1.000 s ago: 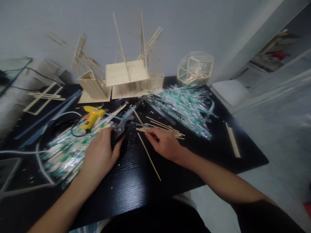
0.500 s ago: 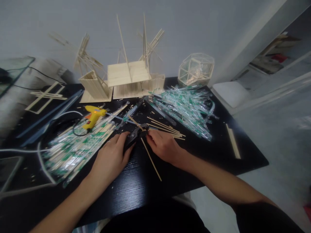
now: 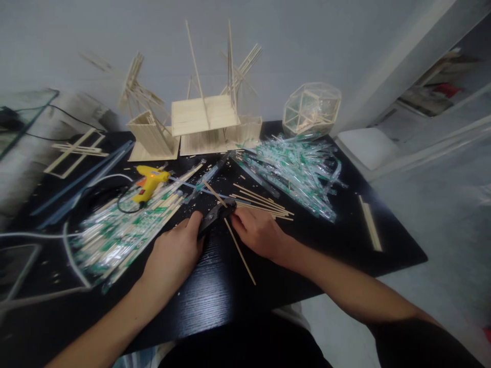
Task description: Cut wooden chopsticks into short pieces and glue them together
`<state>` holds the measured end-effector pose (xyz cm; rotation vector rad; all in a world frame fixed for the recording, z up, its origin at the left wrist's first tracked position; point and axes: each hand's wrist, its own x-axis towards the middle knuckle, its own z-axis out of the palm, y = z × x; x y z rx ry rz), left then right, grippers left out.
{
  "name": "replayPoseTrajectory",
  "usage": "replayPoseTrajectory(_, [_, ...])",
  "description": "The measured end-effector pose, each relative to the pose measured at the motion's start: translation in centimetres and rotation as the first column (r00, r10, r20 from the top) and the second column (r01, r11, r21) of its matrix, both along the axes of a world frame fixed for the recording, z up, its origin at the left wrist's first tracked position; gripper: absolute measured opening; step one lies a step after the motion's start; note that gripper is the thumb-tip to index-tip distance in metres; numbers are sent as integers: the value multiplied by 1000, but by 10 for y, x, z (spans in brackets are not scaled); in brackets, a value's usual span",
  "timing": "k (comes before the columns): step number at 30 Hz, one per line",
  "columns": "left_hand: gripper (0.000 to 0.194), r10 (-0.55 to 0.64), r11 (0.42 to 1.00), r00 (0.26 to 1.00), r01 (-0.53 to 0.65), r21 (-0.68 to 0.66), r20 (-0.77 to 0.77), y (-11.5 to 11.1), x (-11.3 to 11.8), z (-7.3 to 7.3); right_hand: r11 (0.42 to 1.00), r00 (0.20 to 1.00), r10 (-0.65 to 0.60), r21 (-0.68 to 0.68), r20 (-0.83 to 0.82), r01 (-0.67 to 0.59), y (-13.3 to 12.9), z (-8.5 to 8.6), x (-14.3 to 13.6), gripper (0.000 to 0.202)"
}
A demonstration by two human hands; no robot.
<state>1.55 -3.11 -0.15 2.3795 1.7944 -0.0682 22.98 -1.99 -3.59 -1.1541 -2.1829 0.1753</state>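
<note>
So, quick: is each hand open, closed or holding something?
Left hand: closed, holding a black hand tool.
Right hand: closed beside the tool's tip; whether it pinches the thin wooden stick cannot be told.

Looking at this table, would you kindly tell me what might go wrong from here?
The right hand is right beside the black tool held in the left hand and might get nipped. The yellow glue gun lies on or against plastic-wrapped sticks; if hot, it might damage them.

The cutter is black, the sticks pale tan, the glue gun yellow.
</note>
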Motion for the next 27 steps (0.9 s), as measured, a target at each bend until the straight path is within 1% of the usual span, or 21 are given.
replayPoseTrajectory(5, [24,-10,1000,998,10,-12,-60,0,-1,1,999,1000,-6,-37,-11,6,-1,-4,-1,26])
replayPoseTrajectory(8, [24,-5,1000,999,6,23,-47,4,-4,-1,996,996,0,-92,-90,-9,2,-4,0,21])
replayPoseTrajectory(11, [22,43,996,998,-39,79,-40,11,-10,-2,993,991,-11,-114,-137,-5,5,-1,3,19])
replayPoseTrajectory(13, [28,90,988,995,-84,132,-42,15,-15,-2,991,996,-46,-129,-79,35,6,2,5,21])
replayPoseTrajectory(15, [41,124,974,991,-113,194,-44,18,-19,-1,983,997,-71,-164,38,76,6,5,5,23])
replayPoseTrajectory(18, [56,112,964,992,-97,249,-49,19,-22,0,963,976,-54,-248,212,108,5,9,4,22])
replayPoseTrajectory(20, [61,87,969,995,-75,237,-39,19,-22,1,944,962,-46,-302,268,130,4,11,3,21])
replayPoseTrajectory(23, [64,32,989,999,-31,144,0,18,-21,3,922,967,-74,-352,245,160,5,12,3,23])
replayPoseTrajectory(25, [64,-18,998,999,16,67,33,17,-21,4,920,982,-108,-359,154,158,6,11,5,17])
replayPoseTrajectory(27, [63,-54,999,997,54,5,58,16,-20,4,919,989,-150,-371,-14,134,9,11,7,12])
